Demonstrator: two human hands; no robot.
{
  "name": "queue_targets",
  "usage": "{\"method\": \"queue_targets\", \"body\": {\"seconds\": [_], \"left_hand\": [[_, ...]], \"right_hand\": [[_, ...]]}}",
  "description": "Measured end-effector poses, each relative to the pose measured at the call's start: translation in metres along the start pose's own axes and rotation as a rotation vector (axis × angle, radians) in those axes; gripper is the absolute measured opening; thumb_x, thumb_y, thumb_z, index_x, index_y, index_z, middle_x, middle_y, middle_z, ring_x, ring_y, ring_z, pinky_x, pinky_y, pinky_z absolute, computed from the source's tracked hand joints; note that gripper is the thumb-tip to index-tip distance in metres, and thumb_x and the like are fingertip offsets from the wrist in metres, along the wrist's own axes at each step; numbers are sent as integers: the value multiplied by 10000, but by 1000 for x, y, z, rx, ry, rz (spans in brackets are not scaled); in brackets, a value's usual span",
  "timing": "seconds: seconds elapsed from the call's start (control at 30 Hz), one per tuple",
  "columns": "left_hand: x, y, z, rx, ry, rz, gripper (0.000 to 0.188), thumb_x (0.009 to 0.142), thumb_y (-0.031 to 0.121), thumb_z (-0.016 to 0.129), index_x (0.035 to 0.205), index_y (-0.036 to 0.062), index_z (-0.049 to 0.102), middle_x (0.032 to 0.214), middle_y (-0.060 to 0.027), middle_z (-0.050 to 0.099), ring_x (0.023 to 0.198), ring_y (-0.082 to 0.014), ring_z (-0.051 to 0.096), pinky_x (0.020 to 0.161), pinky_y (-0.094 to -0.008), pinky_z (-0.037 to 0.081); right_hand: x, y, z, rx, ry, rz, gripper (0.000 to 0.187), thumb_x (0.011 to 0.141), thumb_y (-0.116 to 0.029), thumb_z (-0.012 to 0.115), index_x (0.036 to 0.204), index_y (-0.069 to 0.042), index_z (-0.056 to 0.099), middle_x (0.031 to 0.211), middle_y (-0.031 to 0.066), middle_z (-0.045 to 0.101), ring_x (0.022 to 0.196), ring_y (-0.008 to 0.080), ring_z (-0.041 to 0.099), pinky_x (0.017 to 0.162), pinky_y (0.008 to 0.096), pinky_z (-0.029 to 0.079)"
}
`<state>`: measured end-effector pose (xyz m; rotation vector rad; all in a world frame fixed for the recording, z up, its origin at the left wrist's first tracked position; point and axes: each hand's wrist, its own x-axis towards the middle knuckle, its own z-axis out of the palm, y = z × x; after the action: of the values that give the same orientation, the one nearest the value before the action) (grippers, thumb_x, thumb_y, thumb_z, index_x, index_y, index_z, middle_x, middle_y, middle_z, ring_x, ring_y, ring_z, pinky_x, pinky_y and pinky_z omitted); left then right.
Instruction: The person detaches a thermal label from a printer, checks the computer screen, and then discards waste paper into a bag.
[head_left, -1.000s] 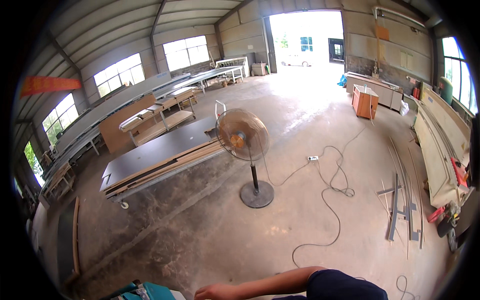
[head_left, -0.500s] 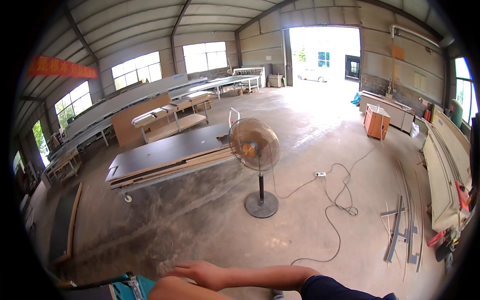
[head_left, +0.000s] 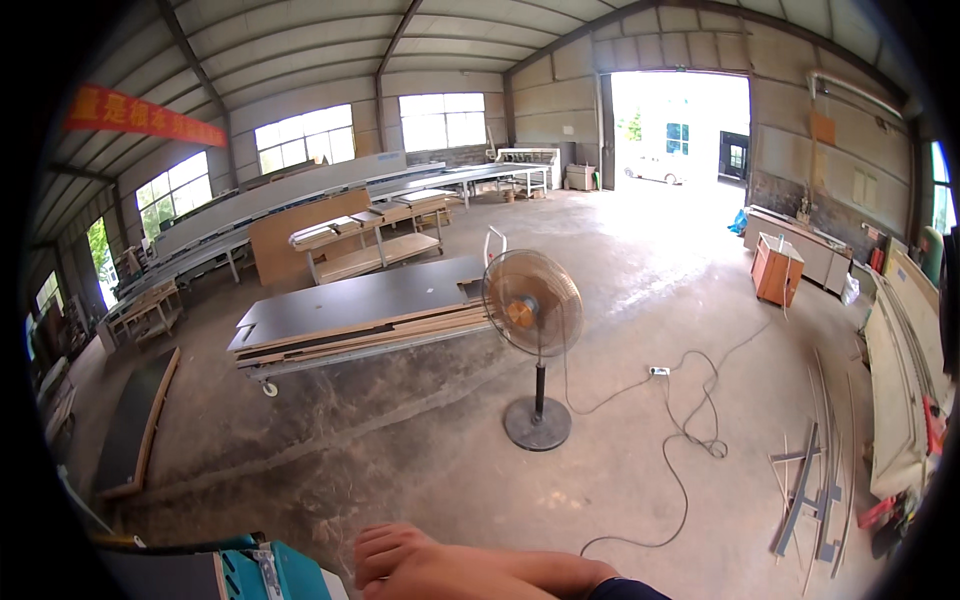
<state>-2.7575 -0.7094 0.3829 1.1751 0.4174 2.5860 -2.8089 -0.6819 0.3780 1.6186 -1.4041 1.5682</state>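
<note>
At the lower edge, my right hand [head_left: 388, 552] reaches toward the left, its forearm coming in from a dark sleeve on the right. The fingers look bent and drawn together; their undersides are hidden, so whatever they may hold does not show. Just left of it sits a teal piece of equipment [head_left: 290, 572] with a metal fitting on its side and a dark flat top, cut off by the lower edge. A gap of floor shows between the fingers and the teal casing. My left hand is out of the picture.
A pedestal fan [head_left: 538, 425] stands ahead, beside a cart stacked with dark boards [head_left: 370, 295]. A power strip [head_left: 659, 371] and its looping cable [head_left: 686, 480] lie on the floor. Thin offcut strips [head_left: 800, 490] lie right; a dark panel [head_left: 140, 420] lies left.
The view has shifted, so the room sits lower and farther right. My right hand has gone from stretched out to bent fingers, and more of the teal equipment shows.
</note>
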Motion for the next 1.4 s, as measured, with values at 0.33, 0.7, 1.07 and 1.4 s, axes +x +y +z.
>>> {"method": "queue_targets", "body": {"seconds": [0.33,0.7,1.07,1.4], "left_hand": [[43,-54,21,-1472,-204,567,96,796,25,467,770,94,530,761,-84,544,712,-244,579,639,-354,479],[44,-67,32,-1747,-294,646,149,785,-36,449,735,93,507,718,-81,527,679,-231,576,622,-345,480],[38,-71,34,-1788,-361,619,208,773,-97,432,701,91,484,675,-79,511,645,-218,572,604,-335,482],[36,-74,33,-1829,-425,583,264,762,-152,416,670,90,463,636,-76,496,615,-206,569,589,-326,483]], "right_hand": [[-14,-26,-30,-121,114,-12,127,775,-100,643,692,-43,567,677,70,528,621,265,510,584,357,414],[-21,-41,-38,-217,138,-18,149,802,-101,644,688,-44,568,656,58,513,597,251,503,569,346,409],[-23,-56,-44,-286,165,-30,174,829,-101,645,684,-44,568,634,46,498,573,236,497,554,334,404],[-30,-50,-37,-287,188,-59,221,877,-130,624,682,-42,570,626,30,480,546,204,492,532,313,393]]}}
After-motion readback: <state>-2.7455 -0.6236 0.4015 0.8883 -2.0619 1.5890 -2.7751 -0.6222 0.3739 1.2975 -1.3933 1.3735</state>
